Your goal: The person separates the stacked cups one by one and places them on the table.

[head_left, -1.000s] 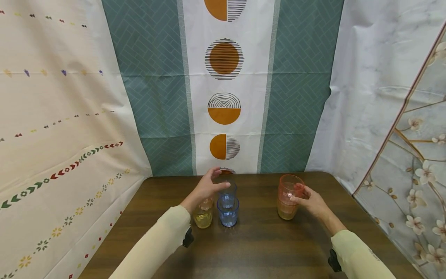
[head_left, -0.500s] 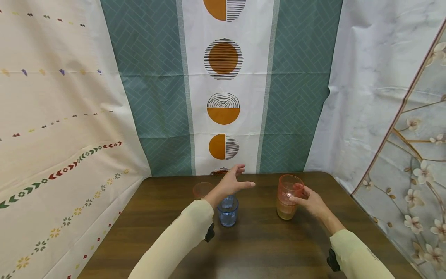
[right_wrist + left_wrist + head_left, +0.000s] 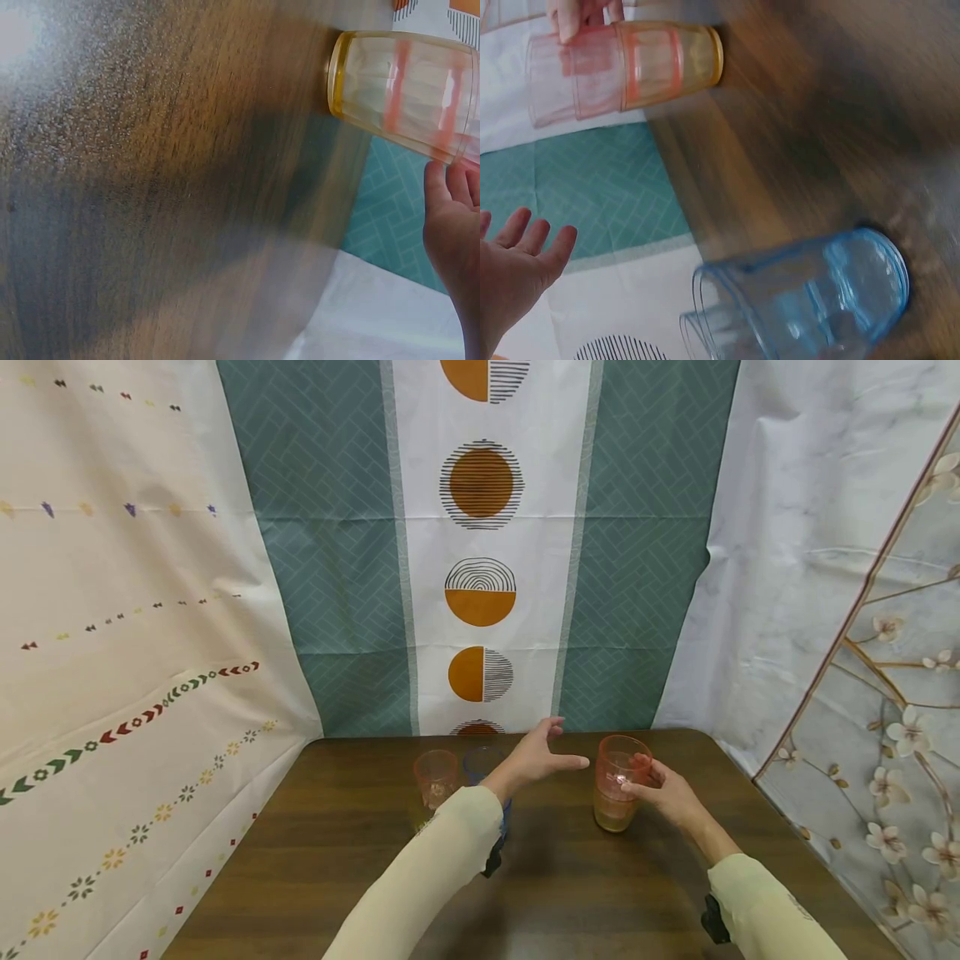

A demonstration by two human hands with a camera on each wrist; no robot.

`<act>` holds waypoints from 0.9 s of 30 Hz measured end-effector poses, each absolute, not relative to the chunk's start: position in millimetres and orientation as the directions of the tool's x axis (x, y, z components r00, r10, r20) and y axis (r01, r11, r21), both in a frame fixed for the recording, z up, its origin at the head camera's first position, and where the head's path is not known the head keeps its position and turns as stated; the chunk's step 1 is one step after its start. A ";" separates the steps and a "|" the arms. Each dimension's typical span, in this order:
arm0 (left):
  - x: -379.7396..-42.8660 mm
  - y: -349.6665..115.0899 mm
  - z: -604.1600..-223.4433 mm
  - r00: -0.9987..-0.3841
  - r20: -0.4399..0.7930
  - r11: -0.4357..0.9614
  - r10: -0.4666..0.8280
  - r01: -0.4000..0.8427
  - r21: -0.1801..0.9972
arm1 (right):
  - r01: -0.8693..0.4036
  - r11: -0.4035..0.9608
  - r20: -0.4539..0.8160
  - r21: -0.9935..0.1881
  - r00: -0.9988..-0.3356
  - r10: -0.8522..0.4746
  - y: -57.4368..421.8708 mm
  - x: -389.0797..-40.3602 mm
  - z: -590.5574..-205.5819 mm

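Note:
On the right of the table, my right hand (image 3: 667,793) grips a clear pink tumbler (image 3: 622,768), thumb in front and fingers behind. The pink tumbler sits nested in a yellow tumbler (image 3: 612,817), which stands upright in the head view. My left hand (image 3: 536,756) is held out over the table between the two groups of glasses, holding nothing, with thumb and fingers spread apart. In the left wrist view, that same hand (image 3: 517,274) is beside the pink and yellow stack (image 3: 641,71), apart from it.
Left of centre stand another pink tumbler (image 3: 437,768) and blue tumblers (image 3: 483,762), partly hidden behind my left forearm. The blue ones show closely in the left wrist view (image 3: 810,300). Patterned cloth (image 3: 487,610) hangs behind the wooden table (image 3: 300,852) and along both sides.
My left hand has moved right, from above the blue tumblers to near the stack on the right, holding nothing. The right hand keeps its grip on the pink tumbler and stays in place.

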State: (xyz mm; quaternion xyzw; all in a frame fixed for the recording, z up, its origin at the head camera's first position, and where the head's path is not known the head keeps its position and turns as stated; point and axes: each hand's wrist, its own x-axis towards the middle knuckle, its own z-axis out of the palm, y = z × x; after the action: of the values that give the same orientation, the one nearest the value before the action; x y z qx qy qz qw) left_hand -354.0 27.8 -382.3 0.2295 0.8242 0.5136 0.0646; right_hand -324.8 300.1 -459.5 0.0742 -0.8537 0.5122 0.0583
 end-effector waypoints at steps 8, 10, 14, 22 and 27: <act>-355.3 50.2 -388.0 -0.883 0.105 0.392 0.457 0.307 0.867 | -0.186 0.433 0.163 -0.882 -0.982 -0.092 298.0 -324.3 -456.4; -356.3 54.7 -389.1 -0.883 0.104 0.402 0.457 0.310 0.861 | -0.184 0.416 0.156 -0.890 -0.983 -0.101 297.7 -323.7 -455.2; -359.1 62.2 -392.5 -0.884 0.099 0.412 0.456 0.308 0.858 | -0.176 0.438 0.145 -0.882 -0.984 -0.104 297.1 -321.6 -455.3; -364.2 77.0 -399.0 -0.889 0.086 0.431 0.449 0.300 0.851 | -0.198 0.461 0.169 -0.865 -0.980 -0.104 293.7 -320.4 -464.8; -365.5 85.6 -400.1 -0.892 0.078 0.444 0.446 0.296 0.846 | -0.220 0.440 0.196 -0.871 -0.976 -0.099 293.3 -320.7 -467.1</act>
State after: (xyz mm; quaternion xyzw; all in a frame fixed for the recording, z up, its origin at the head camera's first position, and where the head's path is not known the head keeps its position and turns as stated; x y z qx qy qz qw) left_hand -365.5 85.6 -400.1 0.2191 0.8461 0.4796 0.0781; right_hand -320.7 293.3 -467.1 0.0941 -0.8466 0.5206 0.0580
